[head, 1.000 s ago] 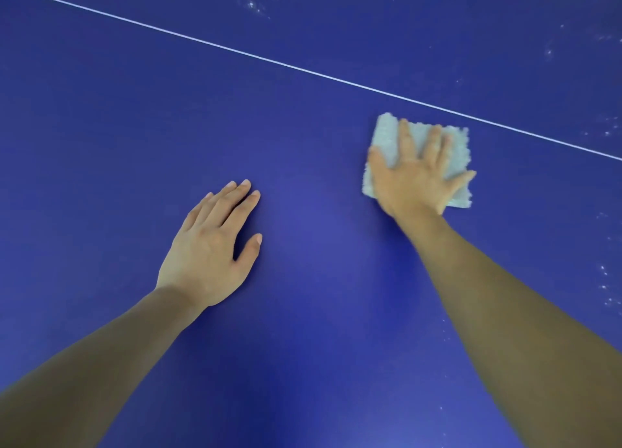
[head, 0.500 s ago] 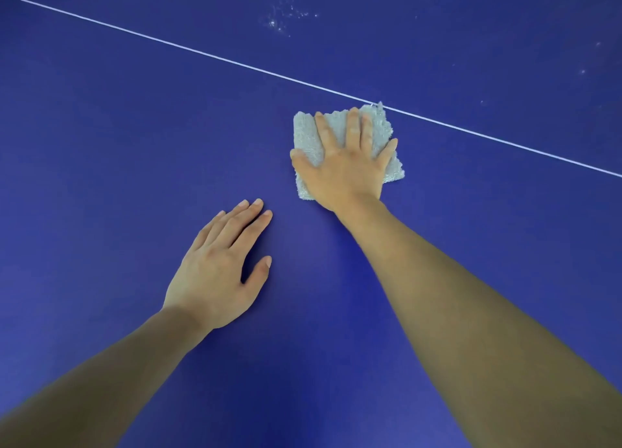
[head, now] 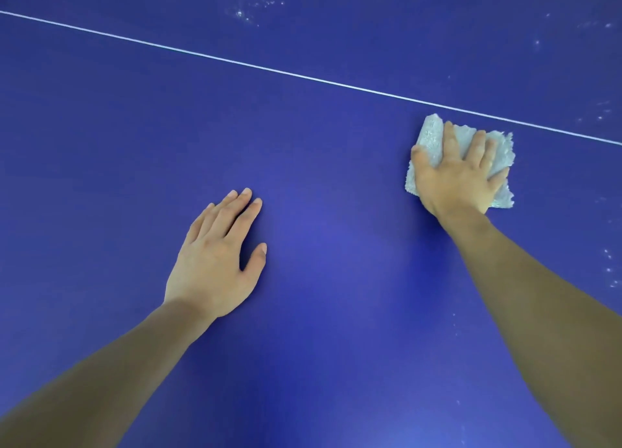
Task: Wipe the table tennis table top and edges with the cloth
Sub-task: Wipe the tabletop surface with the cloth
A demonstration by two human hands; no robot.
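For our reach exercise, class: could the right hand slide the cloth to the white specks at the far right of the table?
Probably yes: the right hand presses the cloth flat, and only bare table top lies between it and those specks.

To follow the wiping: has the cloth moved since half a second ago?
Yes. The cloth slid right along the white line, away from the dust specks.

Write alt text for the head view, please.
A person's right hand presses a pale cloth flat on a blue table tennis table, just short of its white line. The left hand rests flat on the table; white specks dot the surface beyond the line.
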